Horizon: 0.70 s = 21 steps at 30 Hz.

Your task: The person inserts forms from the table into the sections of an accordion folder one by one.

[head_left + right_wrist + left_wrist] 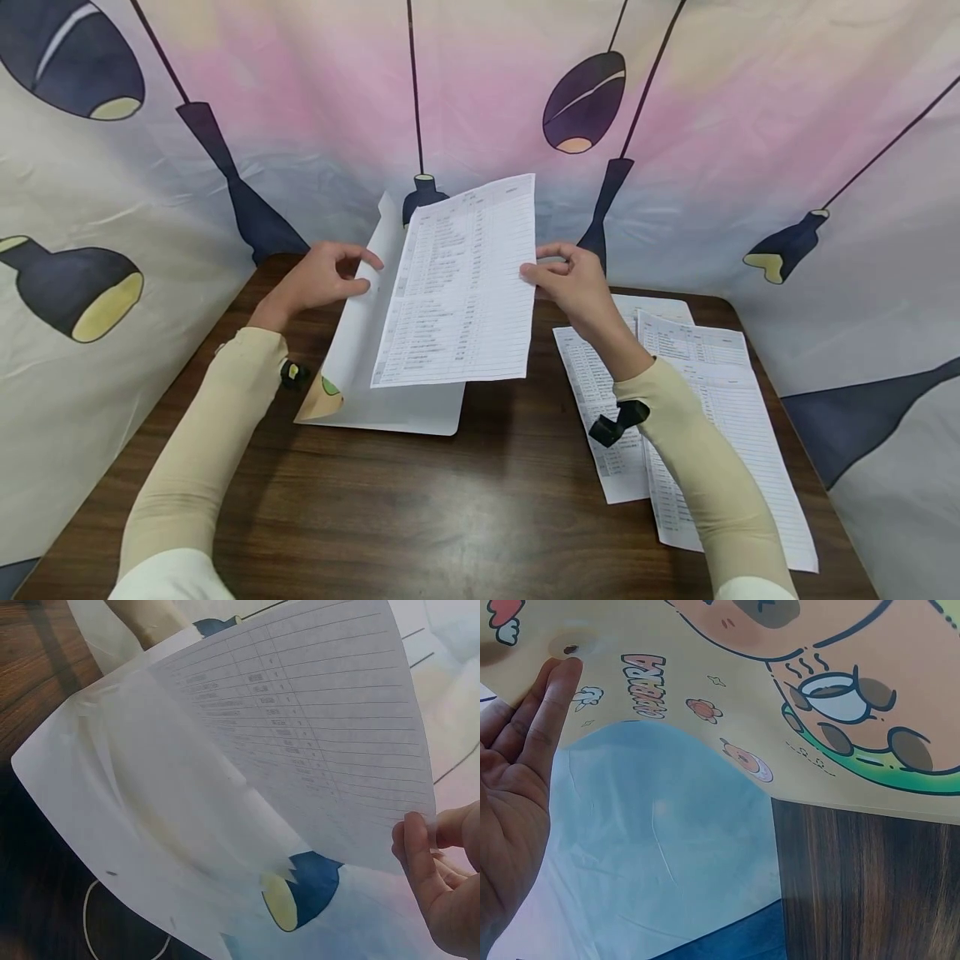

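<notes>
My left hand (326, 275) pinches the raised cover of a paper folder (360, 312), plain white inside. From the left wrist, the cover's outside (697, 645) shows a cartoon animal with a cup, and the fingertips press near a small dark spot. My right hand (573, 287) pinches the right edge of a printed sheet (465, 283) covered in table rows. That sheet hangs tilted over the folder's white lower panel (420, 408). In the right wrist view, thumb and fingers grip the sheet's edge (420, 765). How many sheets are held cannot be told.
Printed sheets (735, 433) lie overlapping on the right of the brown wooden table (450, 500), partly under the right forearm. Behind them shows a pale rounded corner (660, 308). A patterned cloth (480, 100) with painted lamps hangs behind the table.
</notes>
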{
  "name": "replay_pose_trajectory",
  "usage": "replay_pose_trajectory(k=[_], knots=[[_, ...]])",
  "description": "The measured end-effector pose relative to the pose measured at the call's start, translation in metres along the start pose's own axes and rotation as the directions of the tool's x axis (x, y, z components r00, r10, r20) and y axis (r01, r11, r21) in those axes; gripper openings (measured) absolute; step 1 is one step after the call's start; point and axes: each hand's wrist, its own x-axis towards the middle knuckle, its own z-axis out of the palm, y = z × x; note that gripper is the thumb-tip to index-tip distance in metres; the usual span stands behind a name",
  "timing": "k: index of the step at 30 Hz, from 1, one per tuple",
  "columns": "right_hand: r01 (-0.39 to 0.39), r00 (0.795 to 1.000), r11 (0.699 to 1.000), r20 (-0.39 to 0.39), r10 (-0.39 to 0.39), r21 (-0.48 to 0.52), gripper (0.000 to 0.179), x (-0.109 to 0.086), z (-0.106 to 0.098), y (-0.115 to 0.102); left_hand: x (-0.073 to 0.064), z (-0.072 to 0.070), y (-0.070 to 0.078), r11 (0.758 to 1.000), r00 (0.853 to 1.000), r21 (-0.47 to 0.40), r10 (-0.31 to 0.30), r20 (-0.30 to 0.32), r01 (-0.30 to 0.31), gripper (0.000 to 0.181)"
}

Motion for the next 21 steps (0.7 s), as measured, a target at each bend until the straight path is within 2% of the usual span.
replay_pose_trajectory(k=[14,21], knots=[[-0.020,1.000,0.998,0.001,0.020,-0.063,0.035,0.005,0.013,0.005,-0.001,-0.001,0.000,1.000,1.000,-0.008,0.005,-0.001,-0.005,0.026],[-0.006,0.999,0.999,-0.038,0.005,-0.036,0.035,0.008,0.010,0.005,0.000,0.000,-0.001,1.000,1.000,-0.008,0.005,-0.001,-0.005,0.027]])
